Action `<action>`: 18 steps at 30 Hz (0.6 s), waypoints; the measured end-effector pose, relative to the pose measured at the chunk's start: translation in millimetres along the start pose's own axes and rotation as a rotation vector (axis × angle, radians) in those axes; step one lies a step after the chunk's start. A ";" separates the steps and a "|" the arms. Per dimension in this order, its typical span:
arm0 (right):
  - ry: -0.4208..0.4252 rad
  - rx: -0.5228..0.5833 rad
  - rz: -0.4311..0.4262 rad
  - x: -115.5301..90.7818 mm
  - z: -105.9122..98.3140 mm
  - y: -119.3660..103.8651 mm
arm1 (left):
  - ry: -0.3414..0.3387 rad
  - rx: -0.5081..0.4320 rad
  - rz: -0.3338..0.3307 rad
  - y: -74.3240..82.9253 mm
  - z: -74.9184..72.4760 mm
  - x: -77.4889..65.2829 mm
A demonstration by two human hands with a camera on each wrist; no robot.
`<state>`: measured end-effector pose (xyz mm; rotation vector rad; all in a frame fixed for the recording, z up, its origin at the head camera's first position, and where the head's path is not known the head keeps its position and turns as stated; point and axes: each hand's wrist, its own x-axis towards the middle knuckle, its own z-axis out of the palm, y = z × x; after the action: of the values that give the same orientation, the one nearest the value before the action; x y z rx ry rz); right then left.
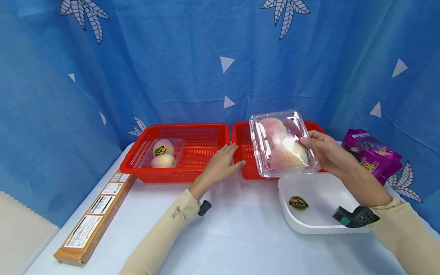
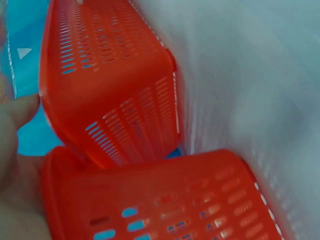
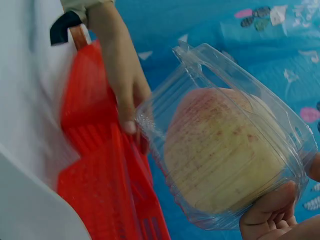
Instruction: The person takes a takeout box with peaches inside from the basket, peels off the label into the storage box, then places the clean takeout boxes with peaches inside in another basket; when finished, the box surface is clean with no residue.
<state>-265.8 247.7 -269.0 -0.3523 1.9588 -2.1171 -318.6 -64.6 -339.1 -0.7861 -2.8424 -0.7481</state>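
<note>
A clear plastic clamshell of peaches point(image 1: 285, 147) is raised over the right red basket point(image 1: 243, 152), tilted so its lid faces me. My right hand point(image 1: 328, 152) grips it by the right edge; in the right wrist view the thumb point(image 3: 272, 200) presses near a corner, with one large blushed peach point(image 3: 225, 147) filling the near side. My left hand point(image 1: 221, 162) lies with fairly straight fingers across the adjoining rims of the right basket and the left red basket point(image 1: 192, 177). Its fingertips are at a basket rim point(image 2: 44, 107) in the left wrist view.
In the left basket sits another clear pack of peaches point(image 1: 163, 162) with a dark label. A white plastic tub point(image 1: 323, 225) bearing a round sticker stands below the raised clamshell. Beyond it leans a purple bag point(image 1: 378, 160). A long brown box point(image 1: 93, 221) lies along the left.
</note>
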 end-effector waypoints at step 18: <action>0.031 -0.111 0.123 64.2 -65.7 -33.8 | -0.027 0.144 -0.076 3.4 9.7 2.2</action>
<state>-348.4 290.8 -239.1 -0.2138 2.0643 -1.9543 -318.4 -56.4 -345.6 -0.6767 -2.9250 -0.5379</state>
